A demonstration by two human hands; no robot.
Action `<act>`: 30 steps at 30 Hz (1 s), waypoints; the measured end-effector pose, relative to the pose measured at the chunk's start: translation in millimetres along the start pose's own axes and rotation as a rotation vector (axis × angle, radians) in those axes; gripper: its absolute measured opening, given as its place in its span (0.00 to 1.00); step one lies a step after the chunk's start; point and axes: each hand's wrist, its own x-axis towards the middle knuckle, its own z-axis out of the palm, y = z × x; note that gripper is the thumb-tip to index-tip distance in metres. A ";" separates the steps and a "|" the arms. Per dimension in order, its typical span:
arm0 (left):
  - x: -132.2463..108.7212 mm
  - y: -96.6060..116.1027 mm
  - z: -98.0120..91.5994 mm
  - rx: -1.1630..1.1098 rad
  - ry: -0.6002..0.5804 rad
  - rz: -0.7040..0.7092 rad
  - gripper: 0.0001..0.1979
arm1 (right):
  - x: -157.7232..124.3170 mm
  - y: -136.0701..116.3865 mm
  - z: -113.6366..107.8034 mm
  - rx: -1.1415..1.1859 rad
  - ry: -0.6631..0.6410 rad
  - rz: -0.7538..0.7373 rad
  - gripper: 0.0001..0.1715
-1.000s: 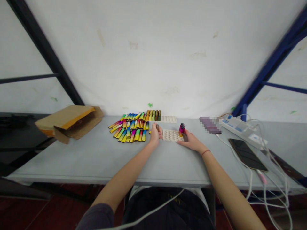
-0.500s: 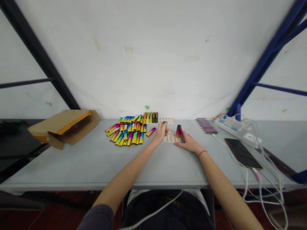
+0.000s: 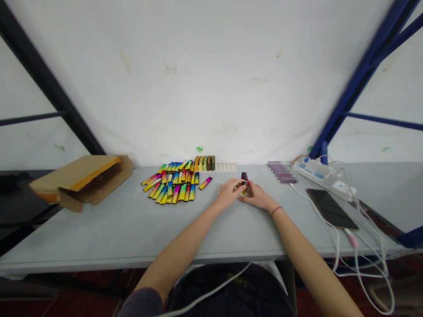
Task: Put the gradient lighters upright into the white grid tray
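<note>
My left hand (image 3: 230, 192) pinches a slim, shiny stick with a dark top (image 3: 244, 184), partly hidden by the fingers, over the right end of a white slotted tray (image 3: 220, 188). My right hand (image 3: 260, 197) curls round that same end, thumb at the front and fingers against a short row of upright pink-and-purple sticks with black tops (image 3: 244, 175). Much of the tray is covered by my hands. Left of them lies a pile of rainbow-coloured metallic sticks (image 3: 175, 187), with a single purple-and-yellow stick (image 3: 205, 183) apart from it.
Behind, upright sticks (image 3: 205, 163) stand in rows beside another white tray (image 3: 228, 167). An opened cardboard box (image 3: 79, 178) lies at the left. To the right are a phone (image 3: 331, 208), a blurred purple item (image 3: 282, 172), a power strip (image 3: 325, 176) and loose white cables (image 3: 339, 251).
My left hand has moved right with its stick, from the tray's left part to the upright row beside my right hand. My right hand stays at the tray's end. The view has shifted slightly.
</note>
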 end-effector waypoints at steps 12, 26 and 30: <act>-0.8 10.5 -24.2 0.528 0.152 0.027 0.16 | 0.3 0.5 0.7 -0.026 0.013 0.009 0.31; 8.2 -25.2 -57.3 0.254 0.388 -0.419 0.13 | 0.3 1.8 -0.3 -0.008 0.001 0.014 0.30; 15.7 -18.9 -51.8 -0.399 0.494 -0.541 0.15 | 0.3 1.8 -0.5 -0.008 0.011 0.013 0.30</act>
